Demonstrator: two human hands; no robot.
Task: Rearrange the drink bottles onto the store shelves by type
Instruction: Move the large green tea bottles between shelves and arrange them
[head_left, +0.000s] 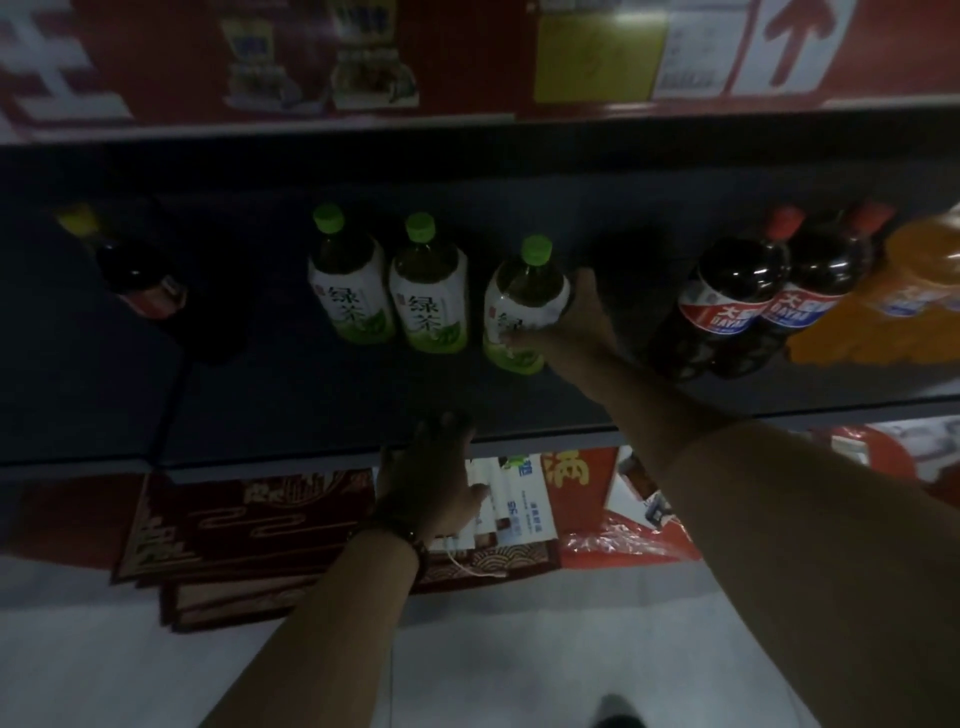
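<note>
The right hand (576, 322) holds a green tea bottle (519, 291) that stands upright on the dark shelf (291, 405). The thumb lies across the front of the white and green label, and the other fingers (587, 283) are curled round the right side of the bottle, so the hand is clamped on it. Just to the left stands the middle tea bottle (431, 296), and beside that, almost touching, the left tea bottle (348, 286). All three have green caps and make one row; the held one stands a little apart from the other two.

To the right of the hand stand two cola bottles (732, 296) with red caps, pressed together, and an orange drink bottle (914, 280) touches them at the edge of the view. Far to the left, well apart from the tea, a dark bottle with a yellow cap (130, 270) stands alone.

The left hand (431, 478) rests on the front edge of the shelf. Its fingers reach flat onto the shelf, straight and close together, and they hold nothing. A bead bracelet (410, 538) is on this wrist.

Under the shelf lie dark red mats (249, 525) and a red plastic bag (623, 545) on the pale floor.
</note>
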